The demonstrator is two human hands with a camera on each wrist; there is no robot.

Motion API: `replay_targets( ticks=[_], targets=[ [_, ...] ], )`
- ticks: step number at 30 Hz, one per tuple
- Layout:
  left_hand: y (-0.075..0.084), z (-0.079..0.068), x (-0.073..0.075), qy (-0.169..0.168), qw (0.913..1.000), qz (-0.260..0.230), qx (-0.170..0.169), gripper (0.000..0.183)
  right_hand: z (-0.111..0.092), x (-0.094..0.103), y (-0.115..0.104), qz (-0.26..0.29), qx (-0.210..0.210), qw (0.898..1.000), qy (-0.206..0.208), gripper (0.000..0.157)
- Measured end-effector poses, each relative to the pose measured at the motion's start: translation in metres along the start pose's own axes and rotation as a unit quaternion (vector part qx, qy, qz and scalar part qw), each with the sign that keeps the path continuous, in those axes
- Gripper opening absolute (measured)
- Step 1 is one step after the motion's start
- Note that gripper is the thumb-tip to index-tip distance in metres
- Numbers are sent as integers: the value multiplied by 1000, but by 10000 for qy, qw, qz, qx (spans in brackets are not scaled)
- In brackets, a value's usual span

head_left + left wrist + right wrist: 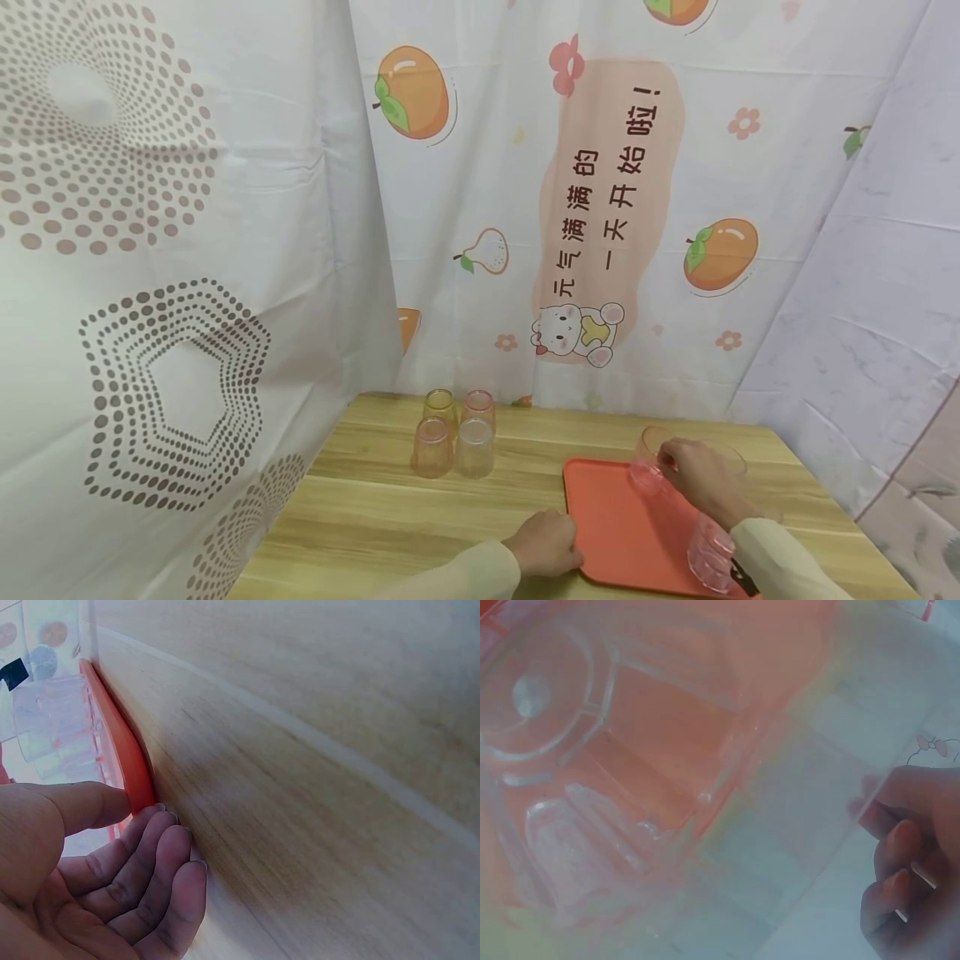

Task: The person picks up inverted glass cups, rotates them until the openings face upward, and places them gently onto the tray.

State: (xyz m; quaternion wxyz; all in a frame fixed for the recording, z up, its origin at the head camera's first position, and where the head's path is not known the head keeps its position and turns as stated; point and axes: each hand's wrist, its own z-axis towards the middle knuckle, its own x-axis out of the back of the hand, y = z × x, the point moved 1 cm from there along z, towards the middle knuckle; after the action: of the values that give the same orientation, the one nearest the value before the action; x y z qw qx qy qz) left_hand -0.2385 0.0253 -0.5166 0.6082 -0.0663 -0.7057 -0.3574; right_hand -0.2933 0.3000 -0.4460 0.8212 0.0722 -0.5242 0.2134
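My left hand [546, 543] grips the left edge of a red-orange tray [611, 517]; in the left wrist view the thumb presses the tray's rim [124, 750] with the fingers curled against its outer side. Over the tray's far right corner, my right hand [701, 477] pinches the rim of a clear, wide-rimmed vessel [733, 460]. Its see-through wall [802, 802] fills much of the right wrist view. By the right fingertips is a pink-tinted glass [647, 473]. Another pink-tinted glass [708, 557] sits on the tray's near right part, partly behind the right forearm.
Upside-down glasses stand grouped at the table's back left: a yellow one [439, 407], a pink one [478, 407], an orange-pink one [432, 450] and a clear one [476, 450]. Printed curtains [480, 192] hang behind and beside the wooden table [375, 508].
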Motion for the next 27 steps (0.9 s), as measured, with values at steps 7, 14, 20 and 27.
replay_targets(
  ticks=[7, 14, 20, 27],
  targets=[
    [1, -2, 6, -30, 9999, -97, 52, 54, 4, 12, -3, -110, 37, 9999, -126, 23],
    [1, -2, 9, 47, 10000, -8, 78, 54, 13, 26, 5, -79, 304, 9992, -263, 23],
    [4, -4, 8, 88, 9998, 67, 140, 51, 15, 25, 13, -408, 626, 9967, -305, 32],
    [6, -6, 6, 42, 9998, -46, 182, 51, 14, 20, 23, -447, 695, 9953, -497, 35]
  ],
)
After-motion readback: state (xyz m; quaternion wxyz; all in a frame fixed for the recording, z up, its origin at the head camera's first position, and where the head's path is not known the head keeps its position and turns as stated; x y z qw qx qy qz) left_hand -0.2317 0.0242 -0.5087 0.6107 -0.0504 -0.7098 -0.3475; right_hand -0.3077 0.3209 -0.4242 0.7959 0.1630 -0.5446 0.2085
